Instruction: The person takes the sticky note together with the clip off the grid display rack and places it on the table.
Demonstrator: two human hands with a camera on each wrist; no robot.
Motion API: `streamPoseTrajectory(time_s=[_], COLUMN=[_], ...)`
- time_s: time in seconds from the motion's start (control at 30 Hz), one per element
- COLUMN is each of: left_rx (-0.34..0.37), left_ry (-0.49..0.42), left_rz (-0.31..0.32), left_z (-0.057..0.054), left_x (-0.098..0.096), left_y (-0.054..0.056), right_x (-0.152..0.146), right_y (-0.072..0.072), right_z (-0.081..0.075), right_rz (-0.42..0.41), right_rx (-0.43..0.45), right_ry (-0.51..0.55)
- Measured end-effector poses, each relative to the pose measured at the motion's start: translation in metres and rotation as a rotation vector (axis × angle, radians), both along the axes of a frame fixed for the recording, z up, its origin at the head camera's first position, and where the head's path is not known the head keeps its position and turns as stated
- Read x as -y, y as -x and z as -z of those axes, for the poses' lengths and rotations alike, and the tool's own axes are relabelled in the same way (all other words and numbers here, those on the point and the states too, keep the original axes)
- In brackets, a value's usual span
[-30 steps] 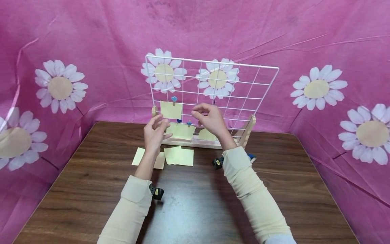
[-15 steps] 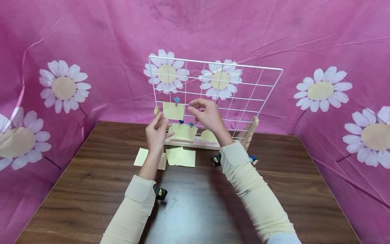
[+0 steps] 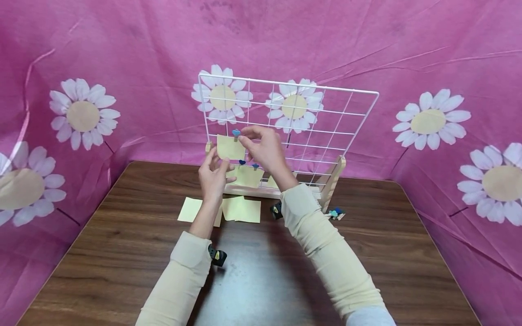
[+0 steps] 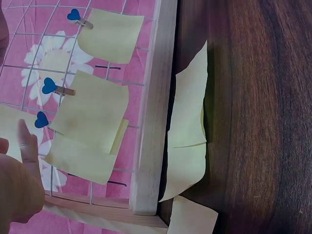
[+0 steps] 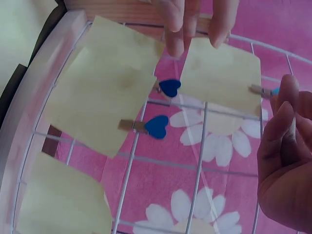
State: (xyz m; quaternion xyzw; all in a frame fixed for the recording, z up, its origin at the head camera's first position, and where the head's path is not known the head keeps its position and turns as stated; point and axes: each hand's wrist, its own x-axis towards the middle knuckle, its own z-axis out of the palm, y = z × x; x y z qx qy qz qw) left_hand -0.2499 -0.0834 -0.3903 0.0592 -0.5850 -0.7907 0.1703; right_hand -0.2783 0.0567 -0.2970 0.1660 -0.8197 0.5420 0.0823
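Observation:
A white wire grid (image 3: 287, 84) stands upright in a wooden base (image 3: 250, 192). A pale yellow sticky note (image 3: 230, 148) hangs at its left, under a clothespin with a light blue heart (image 3: 236, 132). My left hand (image 3: 212, 179) has its loosely bent fingers at that note's lower and left edges. My right hand (image 3: 267, 149) is at the note's upper right, its thumb and forefinger close together right beside the heart clothespin. Lower down, overlapping sticky notes (image 5: 97, 92) hang from two blue heart clothespins (image 5: 157, 127), with another note (image 4: 113, 36) beside them.
Several loose sticky notes (image 3: 189, 209) lie on the brown wooden table (image 3: 387, 253) in front of the grid. A small pile of heart clothespins (image 3: 336, 213) lies by the right foot of the stand. Pink cloth with printed daisies (image 3: 142, 90) surrounds the table.
My right hand has moved left across the grid to the light blue heart clothespin. My left hand has shifted slightly right and stays by the upper note.

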Motion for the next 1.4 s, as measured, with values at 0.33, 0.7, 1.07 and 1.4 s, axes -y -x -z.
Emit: streamPoseTrajectory(time_s=[0.33, 0.7, 1.07, 1.4], left_rx=[-0.027, -0.013, -0.042, -0.06], left_ry=[0.03, 0.112, 0.067, 0.067], left_rz=[-0.027, -0.129, -0.095, -0.089], left_z=[-0.002, -0.003, -0.007, -0.009], left_x=[0.002, 0.004, 0.002, 0.002], left_y=[0.0, 0.004, 0.005, 0.004], right_x=[0.015, 0.022, 0.02, 0.021], right_y=[-0.002, 0.0, 0.002, 0.002], right_z=[-0.006, -0.008, -0.006, -0.005], right_rz=[0.04, 0.05, 0.065, 0.079], right_rx=[-0.006, 0.027, 0.042, 0.005], right_ry=[-0.066, -0.117, -0.089, -0.102])
